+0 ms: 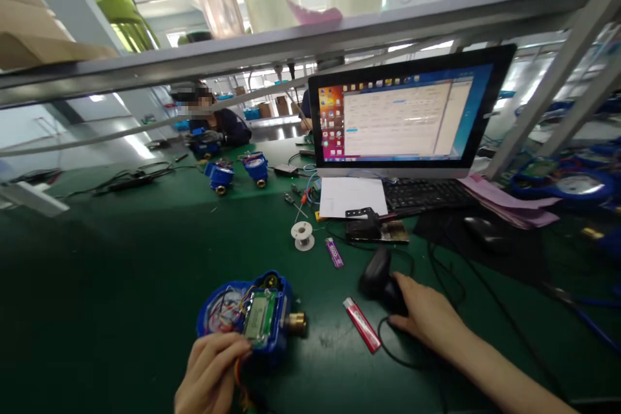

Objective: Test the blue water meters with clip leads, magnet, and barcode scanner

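A blue water meter (252, 317) lies open on the green bench, showing a green circuit board, coloured wires and a brass fitting on its right. My left hand (211, 372) holds its near edge, fingers curled around the housing. My right hand (424, 317) rests closed around the handle of a black handheld scanner (378, 278), whose cable loops on the bench. A red lighter (361, 325) lies between the meter and my right hand.
A monitor (407, 113) with a keyboard (427, 194) stands at the back right, white paper (352, 197) before it. A solder spool (303, 234), purple lighter (334, 251), black mouse (485, 231) and two blue meters (237, 171) lie around. Another person (213, 123) sits far back.
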A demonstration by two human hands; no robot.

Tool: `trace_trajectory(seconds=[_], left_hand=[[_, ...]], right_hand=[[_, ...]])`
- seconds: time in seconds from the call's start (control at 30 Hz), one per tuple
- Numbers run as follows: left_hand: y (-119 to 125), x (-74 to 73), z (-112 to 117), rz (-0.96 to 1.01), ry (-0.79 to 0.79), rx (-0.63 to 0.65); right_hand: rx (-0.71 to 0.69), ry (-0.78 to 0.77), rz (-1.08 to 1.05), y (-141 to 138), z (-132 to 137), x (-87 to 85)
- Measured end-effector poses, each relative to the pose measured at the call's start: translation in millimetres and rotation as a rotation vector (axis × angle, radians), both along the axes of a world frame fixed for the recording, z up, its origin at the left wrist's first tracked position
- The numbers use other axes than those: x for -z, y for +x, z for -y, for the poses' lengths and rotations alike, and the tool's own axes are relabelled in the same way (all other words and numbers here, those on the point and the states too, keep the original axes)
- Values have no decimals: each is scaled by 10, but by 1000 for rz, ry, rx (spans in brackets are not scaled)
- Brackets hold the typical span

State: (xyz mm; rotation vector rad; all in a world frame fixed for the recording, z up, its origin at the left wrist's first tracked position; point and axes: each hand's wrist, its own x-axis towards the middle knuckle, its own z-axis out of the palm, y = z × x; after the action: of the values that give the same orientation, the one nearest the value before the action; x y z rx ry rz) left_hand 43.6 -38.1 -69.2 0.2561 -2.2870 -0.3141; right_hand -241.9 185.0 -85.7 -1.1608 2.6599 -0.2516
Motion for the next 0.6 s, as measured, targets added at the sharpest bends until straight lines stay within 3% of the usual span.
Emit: trace_trajectory(seconds=[0.13, 0.33, 0.6], left_hand=[[-50, -12, -85, -53, 70, -33], [-76, 0, -110, -78, 117, -47], [-84, -21, -130, -73, 125, -55]], right_hand=[[-41, -84, 117, 34, 11, -68], [-506, -303, 523, 359, 161, -472], [-557, -410, 542, 490, 446, -377]])
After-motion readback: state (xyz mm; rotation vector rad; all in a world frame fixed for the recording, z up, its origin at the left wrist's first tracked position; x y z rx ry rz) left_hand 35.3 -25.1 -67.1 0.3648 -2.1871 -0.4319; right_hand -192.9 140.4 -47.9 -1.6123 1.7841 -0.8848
